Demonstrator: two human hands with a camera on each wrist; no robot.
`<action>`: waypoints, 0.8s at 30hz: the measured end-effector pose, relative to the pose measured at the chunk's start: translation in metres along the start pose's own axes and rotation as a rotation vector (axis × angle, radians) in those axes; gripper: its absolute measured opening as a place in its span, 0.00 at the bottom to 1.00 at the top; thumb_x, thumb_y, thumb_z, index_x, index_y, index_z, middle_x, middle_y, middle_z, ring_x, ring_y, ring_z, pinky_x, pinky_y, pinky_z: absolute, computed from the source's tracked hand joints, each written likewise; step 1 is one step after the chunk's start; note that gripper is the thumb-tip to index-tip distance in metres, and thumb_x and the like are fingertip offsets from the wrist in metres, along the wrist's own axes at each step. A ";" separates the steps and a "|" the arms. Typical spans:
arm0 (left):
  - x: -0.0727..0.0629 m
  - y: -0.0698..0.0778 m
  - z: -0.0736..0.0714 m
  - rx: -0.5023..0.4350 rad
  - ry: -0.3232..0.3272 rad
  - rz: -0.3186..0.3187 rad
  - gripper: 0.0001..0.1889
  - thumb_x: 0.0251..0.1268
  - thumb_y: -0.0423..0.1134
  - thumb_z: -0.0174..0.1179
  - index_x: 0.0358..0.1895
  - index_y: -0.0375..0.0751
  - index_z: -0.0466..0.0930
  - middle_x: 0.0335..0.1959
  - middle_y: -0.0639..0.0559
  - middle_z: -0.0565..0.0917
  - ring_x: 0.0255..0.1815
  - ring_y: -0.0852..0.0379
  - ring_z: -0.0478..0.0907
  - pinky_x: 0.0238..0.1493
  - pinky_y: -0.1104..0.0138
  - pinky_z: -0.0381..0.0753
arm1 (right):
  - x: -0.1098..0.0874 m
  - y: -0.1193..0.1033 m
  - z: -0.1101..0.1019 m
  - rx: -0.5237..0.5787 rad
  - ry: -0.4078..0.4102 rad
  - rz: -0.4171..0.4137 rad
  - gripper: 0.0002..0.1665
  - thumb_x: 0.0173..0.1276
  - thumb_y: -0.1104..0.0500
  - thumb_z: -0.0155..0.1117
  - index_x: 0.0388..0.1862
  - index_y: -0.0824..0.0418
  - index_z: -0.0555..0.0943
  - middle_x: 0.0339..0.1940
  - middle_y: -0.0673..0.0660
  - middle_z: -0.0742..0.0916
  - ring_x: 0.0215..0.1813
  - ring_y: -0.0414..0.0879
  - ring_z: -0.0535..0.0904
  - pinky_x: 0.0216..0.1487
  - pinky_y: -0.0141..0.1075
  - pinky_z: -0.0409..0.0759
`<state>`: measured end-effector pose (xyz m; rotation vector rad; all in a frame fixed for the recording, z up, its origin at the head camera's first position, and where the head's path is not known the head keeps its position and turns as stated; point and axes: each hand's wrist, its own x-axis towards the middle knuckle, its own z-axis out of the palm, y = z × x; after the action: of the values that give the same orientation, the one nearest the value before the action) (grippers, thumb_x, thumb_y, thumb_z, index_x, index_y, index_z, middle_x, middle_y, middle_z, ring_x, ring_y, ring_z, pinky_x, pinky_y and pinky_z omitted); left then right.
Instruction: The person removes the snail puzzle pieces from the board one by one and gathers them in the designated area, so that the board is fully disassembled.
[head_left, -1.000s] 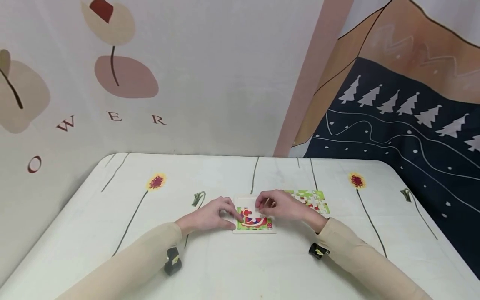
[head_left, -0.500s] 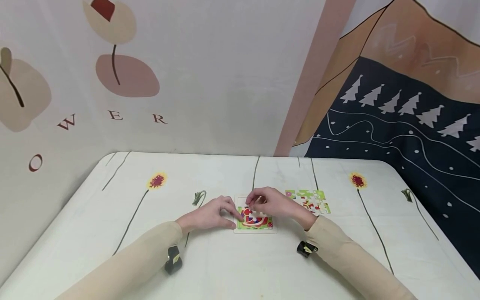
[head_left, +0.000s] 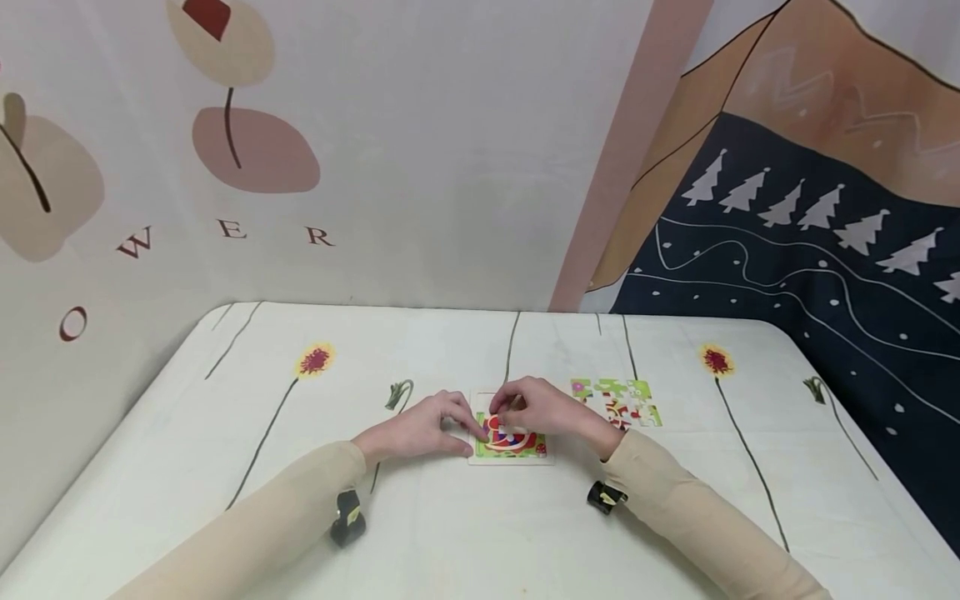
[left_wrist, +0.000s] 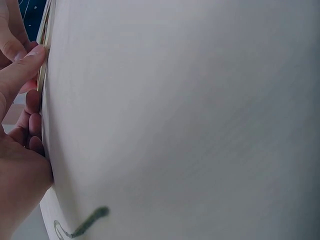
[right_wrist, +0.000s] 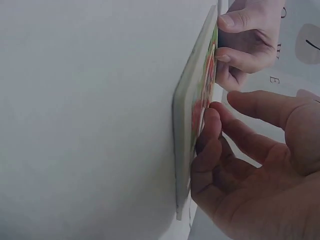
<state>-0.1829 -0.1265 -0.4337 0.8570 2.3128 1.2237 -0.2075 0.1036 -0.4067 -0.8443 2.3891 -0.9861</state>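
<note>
A small square jigsaw puzzle board (head_left: 542, 460) with a pale rim lies flat on the table, its lower part filled with red, green and white printed pieces. At its left edge, my left hand (head_left: 423, 427) rests with the thumb at the rim and the index fingertip on the picture. My right hand (head_left: 551, 408) is over the board's upper right; in the right wrist view its fingertips (right_wrist: 214, 109) touch the picture surface and the thumb stands a little apart. No piece shows between thumb and fingers there. The board's upper part is partly hidden by the right hand.
Several loose jigsaw pieces (head_left: 637, 392), green, white and red, lie grouped behind and right of the board, past the right hand. The white table cloth (head_left: 487, 533) has printed flowers. A hanging cloth (head_left: 420, 208) stands behind the table.
My right hand has moved left, to over the middle of the board, and its fingers have come down to the picture. More loose pieces show behind it. My left hand stays put.
</note>
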 end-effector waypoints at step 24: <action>0.000 -0.001 0.001 -0.003 0.013 0.020 0.09 0.54 0.36 0.70 0.40 0.46 0.89 0.40 0.59 0.77 0.49 0.54 0.66 0.54 0.53 0.62 | 0.004 -0.007 0.000 0.106 0.008 0.005 0.09 0.64 0.74 0.55 0.36 0.62 0.78 0.32 0.51 0.79 0.34 0.45 0.73 0.36 0.36 0.71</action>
<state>-0.1826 -0.1261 -0.4355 0.8753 2.3170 1.2441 -0.2076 0.0973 -0.4020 -0.7969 2.3209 -1.1056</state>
